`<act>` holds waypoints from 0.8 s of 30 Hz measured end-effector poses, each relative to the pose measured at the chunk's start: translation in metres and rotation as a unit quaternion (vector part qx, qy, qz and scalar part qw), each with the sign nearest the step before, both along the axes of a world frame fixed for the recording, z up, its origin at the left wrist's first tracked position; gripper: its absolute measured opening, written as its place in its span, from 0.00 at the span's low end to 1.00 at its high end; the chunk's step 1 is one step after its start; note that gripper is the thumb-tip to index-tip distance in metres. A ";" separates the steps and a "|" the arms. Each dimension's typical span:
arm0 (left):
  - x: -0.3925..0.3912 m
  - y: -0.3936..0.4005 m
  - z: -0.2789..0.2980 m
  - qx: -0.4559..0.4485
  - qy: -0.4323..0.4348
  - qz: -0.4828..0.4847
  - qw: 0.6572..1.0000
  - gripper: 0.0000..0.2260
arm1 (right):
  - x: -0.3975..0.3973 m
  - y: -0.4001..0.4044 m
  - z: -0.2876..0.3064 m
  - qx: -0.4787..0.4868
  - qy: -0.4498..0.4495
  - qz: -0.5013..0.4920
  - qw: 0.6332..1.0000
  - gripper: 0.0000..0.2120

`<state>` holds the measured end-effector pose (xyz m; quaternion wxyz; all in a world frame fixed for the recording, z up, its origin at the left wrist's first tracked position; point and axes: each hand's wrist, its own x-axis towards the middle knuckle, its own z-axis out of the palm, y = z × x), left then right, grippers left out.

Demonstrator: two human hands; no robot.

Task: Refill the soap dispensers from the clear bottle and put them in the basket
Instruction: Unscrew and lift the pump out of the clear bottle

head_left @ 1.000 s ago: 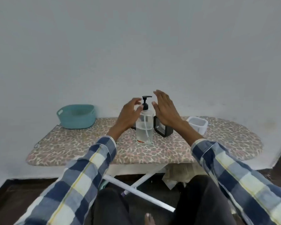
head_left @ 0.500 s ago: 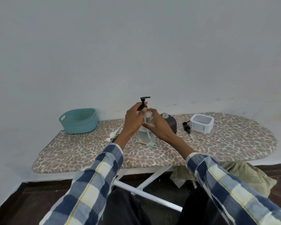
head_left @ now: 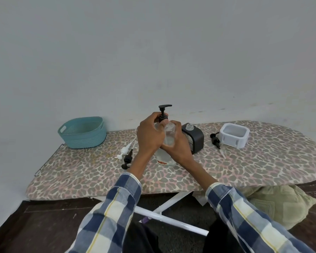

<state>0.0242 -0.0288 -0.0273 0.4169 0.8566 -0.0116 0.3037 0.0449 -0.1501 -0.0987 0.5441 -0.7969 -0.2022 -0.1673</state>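
1. Since half a second ago, both hands have settled tighter on the clear bottle (head_left: 167, 141), which stands upright mid-board on the ironing board (head_left: 263, 167).
2. The left hand (head_left: 150, 137) pinches the black pump collar (head_left: 163, 117) at the bottle's 12 o'clock.
3. The right hand (head_left: 177, 145) wraps the bottle's body.
4. A black dispenser (head_left: 195, 137), open-necked, stands just beside at 2 o'clock, partly hidden by the right hand.
5. The white dispenser (head_left: 234, 135) sits farther at 3 o'clock, a loose black pump (head_left: 215, 140) near it.
6. At 9 o'clock lie a white pump (head_left: 125, 149) and another black pump (head_left: 127, 158); the teal basket (head_left: 82, 132) stands at 10 o'clock.
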 end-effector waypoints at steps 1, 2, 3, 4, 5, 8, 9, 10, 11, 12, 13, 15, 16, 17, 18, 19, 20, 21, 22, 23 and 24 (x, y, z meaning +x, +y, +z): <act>-0.001 -0.001 -0.001 -0.004 -0.005 0.006 1.000 0.06 | 0.001 0.000 -0.001 -0.002 0.000 -0.003 1.000 0.44; -0.002 -0.003 -0.001 -0.010 -0.011 0.012 1.000 0.06 | 0.001 0.000 -0.001 -0.005 -0.002 -0.007 1.000 0.44; -0.003 -0.004 -0.002 -0.015 -0.017 0.018 1.000 0.06 | 0.002 0.000 -0.001 -0.008 -0.004 -0.009 1.000 0.45; -0.003 -0.006 -0.003 -0.021 -0.025 0.028 0.999 0.06 | 0.001 0.000 -0.001 -0.011 -0.004 -0.012 1.000 0.45; -0.003 -0.008 -0.004 -0.031 -0.033 0.044 0.998 0.07 | 0.000 0.002 0.000 -0.015 -0.004 -0.015 1.000 0.44; -0.002 -0.018 -0.009 -0.087 -0.059 0.113 0.988 0.17 | -0.003 0.005 0.001 -0.040 -0.016 -0.028 0.999 0.43; -0.001 -0.021 -0.011 -0.094 -0.065 0.114 0.987 0.19 | -0.004 0.004 0.001 -0.039 -0.018 -0.030 0.999 0.43; -0.001 -0.024 -0.013 -0.094 -0.069 0.104 0.988 0.20 | -0.005 0.003 0.000 -0.035 -0.017 -0.030 0.999 0.44; 0.000 -0.025 -0.014 -0.092 -0.070 0.087 0.990 0.21 | -0.005 0.002 0.000 -0.036 -0.017 -0.028 0.999 0.45; 0.001 -0.024 -0.016 -0.095 -0.070 0.066 0.991 0.21 | -0.004 -0.001 0.001 -0.046 -0.017 -0.020 0.999 0.46; 0.001 -0.022 -0.018 -0.108 -0.069 0.036 0.991 0.22 | -0.004 -0.004 0.004 -0.062 -0.016 -0.004 0.998 0.46; -0.001 -0.016 -0.019 -0.148 -0.057 -0.037 0.987 0.22 | -0.003 -0.012 0.014 -0.093 0.007 0.043 0.995 0.46; -0.002 -0.014 -0.018 -0.154 -0.044 -0.067 0.985 0.22 | 0.001 -0.019 0.022 -0.105 0.040 0.076 0.991 0.44; -0.002 -0.012 -0.017 -0.147 -0.030 -0.085 0.985 0.22 | 0.003 -0.026 0.031 -0.113 0.087 0.114 0.983 0.42; -0.002 -0.010 -0.017 -0.137 -0.018 -0.097 0.986 0.22 | 0.008 -0.035 0.038 -0.136 0.127 0.141 0.972 0.39; -0.001 -0.009 -0.018 -0.132 -0.012 -0.104 0.986 0.21 | 0.012 -0.044 0.047 -0.173 0.154 0.161 0.959 0.36; 0.000 -0.009 -0.018 -0.134 -0.012 -0.109 0.985 0.21 | 0.016 -0.051 0.056 -0.219 0.164 0.169 0.947 0.33; 0.001 -0.009 -0.018 -0.142 -0.017 -0.110 0.984 0.20 | 0.017 -0.056 0.066 -0.251 0.163 0.169 0.939 0.30; 0.002 -0.010 -0.019 -0.151 -0.026 -0.113 0.982 0.19 | 0.019 -0.059 0.075 -0.262 0.153 0.155 0.940 0.28; 0.003 -0.011 -0.020 -0.157 -0.035 -0.111 0.981 0.19 | 0.019 -0.060 0.084 -0.251 0.139 0.128 0.949 0.25; 0.003 -0.014 -0.022 -0.161 -0.046 -0.109 0.980 0.19 | 0.018 -0.059 0.092 -0.221 0.125 0.088 0.963 0.22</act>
